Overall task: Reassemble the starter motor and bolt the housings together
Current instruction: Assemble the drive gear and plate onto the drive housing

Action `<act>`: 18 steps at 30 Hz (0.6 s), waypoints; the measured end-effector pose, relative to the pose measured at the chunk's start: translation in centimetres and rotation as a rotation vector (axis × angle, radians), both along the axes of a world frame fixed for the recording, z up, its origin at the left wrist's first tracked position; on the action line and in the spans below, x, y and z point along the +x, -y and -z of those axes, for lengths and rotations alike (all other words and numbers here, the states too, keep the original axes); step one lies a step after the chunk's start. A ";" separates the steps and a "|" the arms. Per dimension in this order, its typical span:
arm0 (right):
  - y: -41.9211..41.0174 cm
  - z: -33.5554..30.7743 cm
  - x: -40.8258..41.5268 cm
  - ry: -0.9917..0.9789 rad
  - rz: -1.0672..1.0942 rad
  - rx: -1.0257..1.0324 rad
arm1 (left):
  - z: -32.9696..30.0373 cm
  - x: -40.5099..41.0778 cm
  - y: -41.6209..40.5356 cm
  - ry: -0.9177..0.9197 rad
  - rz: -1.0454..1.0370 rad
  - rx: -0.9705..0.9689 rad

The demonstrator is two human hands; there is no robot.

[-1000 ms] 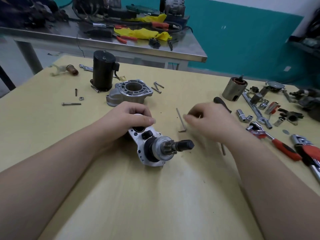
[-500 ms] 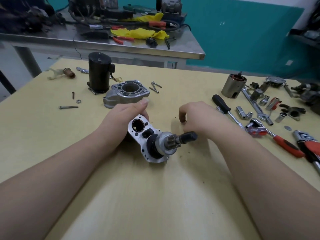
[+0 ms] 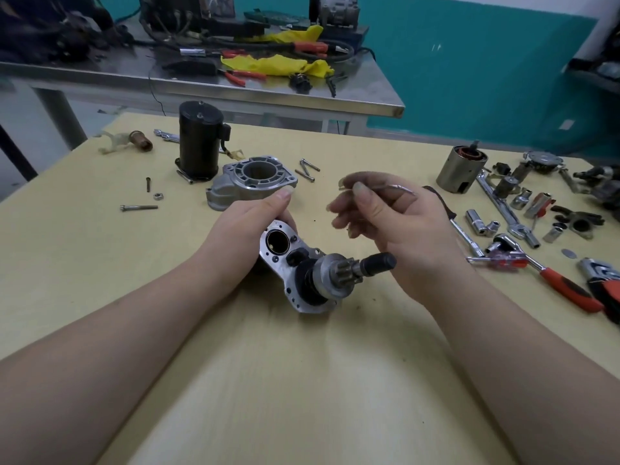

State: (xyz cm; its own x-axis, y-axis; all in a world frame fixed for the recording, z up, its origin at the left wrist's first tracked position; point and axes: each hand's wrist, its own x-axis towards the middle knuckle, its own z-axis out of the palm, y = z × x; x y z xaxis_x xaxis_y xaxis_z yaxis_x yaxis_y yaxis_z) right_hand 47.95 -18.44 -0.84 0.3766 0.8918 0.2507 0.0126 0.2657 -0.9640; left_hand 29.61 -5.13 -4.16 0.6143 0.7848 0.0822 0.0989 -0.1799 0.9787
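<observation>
The left hand (image 3: 248, 226) grips the motor (image 3: 302, 266) lying on the surface (image 3: 302, 380). The right hand (image 3: 399, 226) pinches a thin key (image 3: 392, 188) just above it. The housing (image 3: 253, 179) waits behind. The small, blurry key could slip and drop.

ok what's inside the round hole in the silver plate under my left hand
The round hole in the silver plate shows a brass-coloured inner rim and a dark bore. Nothing visible sits in it; its depth is in shadow. The left hand covers the plate's back.
</observation>
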 end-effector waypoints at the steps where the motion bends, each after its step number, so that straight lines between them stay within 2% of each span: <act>1: 0.1 0.2 -0.3 0.050 0.021 0.015 | 0.0 0.0 -0.1 -0.009 -0.007 0.000; 4: 0.4 0.3 -1.2 0.150 0.041 0.034 | 0.1 0.1 -0.3 -0.019 -0.016 0.004; 10: 0.2 0.4 -1.9 0.114 0.045 0.057 | 0.2 0.1 -0.3 -0.003 -0.013 -0.015; 18: -0.5 1.0 -2.0 0.174 0.029 0.075 | 0.1 0.3 -0.3 -0.001 -0.023 -0.007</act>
